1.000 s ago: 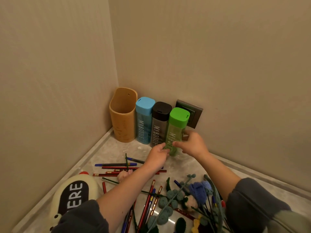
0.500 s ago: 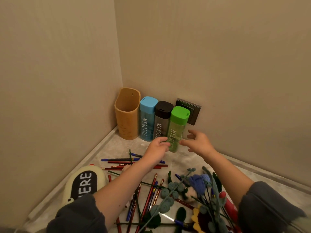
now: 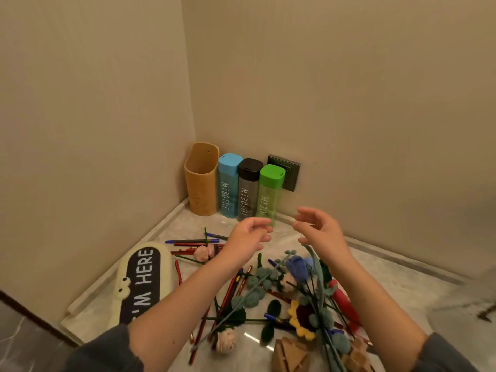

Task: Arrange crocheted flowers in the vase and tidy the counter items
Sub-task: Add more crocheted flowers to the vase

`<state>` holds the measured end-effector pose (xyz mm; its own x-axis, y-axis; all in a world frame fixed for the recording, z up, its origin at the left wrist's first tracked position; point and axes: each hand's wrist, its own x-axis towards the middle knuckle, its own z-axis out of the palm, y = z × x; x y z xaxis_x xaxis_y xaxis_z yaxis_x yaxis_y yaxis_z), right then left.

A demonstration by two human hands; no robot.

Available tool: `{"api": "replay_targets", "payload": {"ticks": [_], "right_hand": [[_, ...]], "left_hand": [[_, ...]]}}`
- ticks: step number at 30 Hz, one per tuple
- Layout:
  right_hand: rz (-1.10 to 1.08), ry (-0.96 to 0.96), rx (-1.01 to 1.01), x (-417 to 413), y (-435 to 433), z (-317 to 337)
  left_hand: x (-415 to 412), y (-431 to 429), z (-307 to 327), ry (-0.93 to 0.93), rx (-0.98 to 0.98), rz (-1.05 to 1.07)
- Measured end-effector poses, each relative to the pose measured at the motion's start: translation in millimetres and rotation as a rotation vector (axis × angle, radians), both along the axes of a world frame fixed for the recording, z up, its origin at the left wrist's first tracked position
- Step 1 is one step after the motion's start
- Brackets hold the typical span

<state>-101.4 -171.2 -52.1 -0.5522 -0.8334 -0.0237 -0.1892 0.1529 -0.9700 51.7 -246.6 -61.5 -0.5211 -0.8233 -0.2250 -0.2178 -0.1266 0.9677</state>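
Observation:
A tan vase (image 3: pixel 201 181) stands empty in the counter's back corner. Beside it in a row against the wall stand a blue bottle (image 3: pixel 229 185), a black bottle (image 3: pixel 248 189) and a green bottle (image 3: pixel 269 191). Crocheted flowers (image 3: pixel 300 291) lie in a heap on the marble counter (image 3: pixel 402 288), mixed with pens and pencils (image 3: pixel 193 241). My left hand (image 3: pixel 248 237) and my right hand (image 3: pixel 319 229) hover just in front of the green bottle, fingers loosely spread, holding nothing.
A cream pencil case (image 3: pixel 142 283) lettered "I'M HERE" lies at the left by the wall. A dark wall socket (image 3: pixel 291 170) sits behind the green bottle. A wooden puzzle piece (image 3: pixel 291 355) lies at the near edge. Walls close off the left and back.
Both hands let go of the green bottle, which now stands in the row by the wall, and drew back toward me.

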Motion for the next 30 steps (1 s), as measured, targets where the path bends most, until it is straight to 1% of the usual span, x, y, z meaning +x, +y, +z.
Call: {"api": "replay_targets", "payload": {"ticks": [3,7,12,14,17,19,22,25,27,30], "right_hand": [[-0.059,-0.038,-0.029,-5,35,-4],[-0.133,-0.055,-0.010,-12,79,-21],[-0.142,-0.049,0.029,-12,122,-50],[-0.134,-0.004,0.050,-9,135,-65],[-0.127,0.130,0.117,-1,150,-82],[-0.116,0.239,0.182,8,158,-86],[-0.071,0.467,0.301,13,162,-89],[-0.016,0.616,0.378,11,160,-92],[-0.009,0.595,0.411,10,159,-95],[0.002,0.489,0.484,8,165,-99]], "left_hand": [[0,22,-6,0.002,0.018,-0.040],[-1,54,-22,-0.015,0.057,-0.082],[-1,95,-56,-0.035,-0.036,-0.094],[-1,107,-66,-0.044,-0.096,-0.102],[2,121,-80,-0.145,-0.197,-0.150],[2,130,-89,-0.226,-0.259,-0.193],[0,139,-95,-0.321,-0.375,-0.225],[-3,142,-100,-0.343,-0.447,-0.212],[-3,144,-104,-0.340,-0.459,-0.207],[-3,144,-108,-0.342,-0.460,-0.212]]}}
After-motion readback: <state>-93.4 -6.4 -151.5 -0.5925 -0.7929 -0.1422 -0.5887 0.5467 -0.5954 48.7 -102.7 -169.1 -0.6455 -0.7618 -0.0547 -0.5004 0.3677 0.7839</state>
